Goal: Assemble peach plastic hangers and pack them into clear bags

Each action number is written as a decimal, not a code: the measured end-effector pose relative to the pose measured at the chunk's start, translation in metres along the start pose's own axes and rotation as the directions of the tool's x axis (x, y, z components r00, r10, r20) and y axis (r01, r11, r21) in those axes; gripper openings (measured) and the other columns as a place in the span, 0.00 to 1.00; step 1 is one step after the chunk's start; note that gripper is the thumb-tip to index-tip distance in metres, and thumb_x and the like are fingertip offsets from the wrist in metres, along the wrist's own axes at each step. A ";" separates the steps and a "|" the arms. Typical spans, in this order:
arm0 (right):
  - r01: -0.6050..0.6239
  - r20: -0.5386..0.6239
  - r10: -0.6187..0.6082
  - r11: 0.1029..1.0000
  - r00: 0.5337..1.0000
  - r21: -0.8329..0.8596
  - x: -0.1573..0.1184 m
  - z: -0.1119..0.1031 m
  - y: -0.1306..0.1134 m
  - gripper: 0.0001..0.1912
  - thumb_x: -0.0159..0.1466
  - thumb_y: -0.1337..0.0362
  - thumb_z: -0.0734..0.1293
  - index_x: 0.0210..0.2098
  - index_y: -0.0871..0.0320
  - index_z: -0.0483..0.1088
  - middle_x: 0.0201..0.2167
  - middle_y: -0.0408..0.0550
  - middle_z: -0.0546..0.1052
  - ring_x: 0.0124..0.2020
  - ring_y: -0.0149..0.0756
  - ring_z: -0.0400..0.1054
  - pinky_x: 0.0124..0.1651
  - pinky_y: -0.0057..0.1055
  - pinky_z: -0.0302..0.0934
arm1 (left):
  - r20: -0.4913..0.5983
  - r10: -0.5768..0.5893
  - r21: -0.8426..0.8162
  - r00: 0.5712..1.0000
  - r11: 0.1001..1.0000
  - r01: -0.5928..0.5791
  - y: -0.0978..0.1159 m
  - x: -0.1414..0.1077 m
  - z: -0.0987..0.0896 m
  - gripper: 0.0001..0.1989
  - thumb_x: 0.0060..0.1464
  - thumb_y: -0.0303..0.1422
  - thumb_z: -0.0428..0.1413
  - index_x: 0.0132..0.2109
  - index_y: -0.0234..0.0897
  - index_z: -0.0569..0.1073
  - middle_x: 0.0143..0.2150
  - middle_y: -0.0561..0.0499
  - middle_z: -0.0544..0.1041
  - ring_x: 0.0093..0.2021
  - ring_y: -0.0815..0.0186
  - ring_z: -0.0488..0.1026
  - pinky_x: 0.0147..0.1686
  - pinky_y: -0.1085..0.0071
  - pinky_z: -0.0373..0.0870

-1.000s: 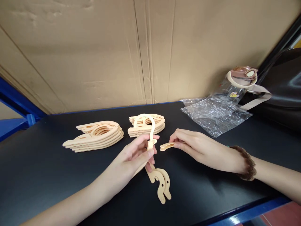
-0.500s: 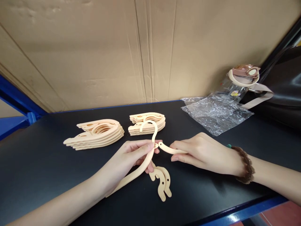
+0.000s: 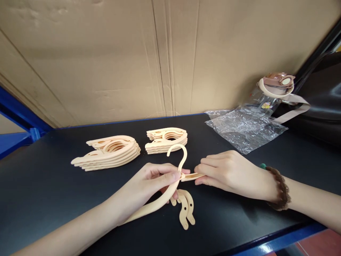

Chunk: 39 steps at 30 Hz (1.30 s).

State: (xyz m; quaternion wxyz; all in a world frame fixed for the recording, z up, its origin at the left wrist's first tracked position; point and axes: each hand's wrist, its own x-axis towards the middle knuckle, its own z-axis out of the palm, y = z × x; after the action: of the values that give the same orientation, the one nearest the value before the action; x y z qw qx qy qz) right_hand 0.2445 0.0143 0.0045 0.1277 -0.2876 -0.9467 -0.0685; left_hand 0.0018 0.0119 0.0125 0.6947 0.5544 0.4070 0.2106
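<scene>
My left hand pinches a cream plastic hanger piece with a curved hook on top and one long arm sloping down toward me. My right hand grips a separate hanger arm, its hollow side showing. The arm's end touches the hook piece at the joint by my left thumb; whether they are joined I cannot tell. Under my left hand, loose curved hanger pieces with small dark holes lie on the table, partly covered by the fingers.
Behind my hands are a left stack of folded hangers and a middle stack. A clear plastic bag lies at the right before a strapped water bottle. Cardboard stands along the back of the black table.
The hook piece has shifted slightly right and toward me. My right hand has turned its arm and moved its end against the joint, where a small gap was before.
</scene>
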 end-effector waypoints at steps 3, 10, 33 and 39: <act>0.020 -0.017 -0.020 1.000 1.000 -0.012 -0.001 0.000 -0.001 0.20 0.73 0.56 0.54 0.33 0.58 0.71 0.25 0.42 0.71 0.24 0.30 0.63 0.27 0.31 0.49 | 0.010 -0.034 -0.058 0.999 0.998 0.034 -0.001 0.000 0.000 0.17 0.57 0.43 0.60 0.48 0.38 0.78 0.26 0.53 0.78 0.30 0.70 0.74 0.36 0.75 0.68; 0.057 -0.045 -0.059 0.998 0.997 -0.038 -0.004 0.000 -0.005 0.20 0.73 0.58 0.54 0.31 0.59 0.70 0.23 0.42 0.69 0.24 0.30 0.60 0.26 0.32 0.46 | 0.043 -0.012 -0.076 0.999 0.997 0.015 0.000 0.002 0.000 0.15 0.56 0.41 0.61 0.46 0.36 0.78 0.27 0.52 0.79 0.30 0.70 0.75 0.33 0.76 0.69; -0.164 0.102 0.133 0.893 0.986 0.419 -0.004 -0.009 -0.010 0.17 0.71 0.57 0.59 0.35 0.58 0.75 0.26 0.40 0.74 0.23 0.25 0.63 0.28 0.26 0.51 | 0.033 0.168 0.162 0.985 0.972 -0.171 0.000 0.003 -0.004 0.11 0.61 0.38 0.56 0.44 0.38 0.78 0.31 0.55 0.79 0.27 0.72 0.75 0.35 0.75 0.72; -0.200 0.112 0.167 0.848 0.980 0.490 -0.002 -0.007 -0.013 0.17 0.71 0.58 0.59 0.37 0.58 0.77 0.26 0.41 0.76 0.23 0.25 0.64 0.29 0.25 0.52 | 0.034 0.286 0.324 0.958 0.903 -0.281 -0.002 0.002 -0.001 0.12 0.62 0.36 0.53 0.39 0.37 0.80 0.26 0.55 0.76 0.24 0.73 0.70 0.27 0.78 0.70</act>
State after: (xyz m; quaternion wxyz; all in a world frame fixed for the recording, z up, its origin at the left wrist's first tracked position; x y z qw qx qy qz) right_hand 0.2407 0.0011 0.0098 0.1726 -0.3360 -0.9040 0.2004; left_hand 0.0015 0.0131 0.0099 0.5528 0.7130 0.3564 0.2431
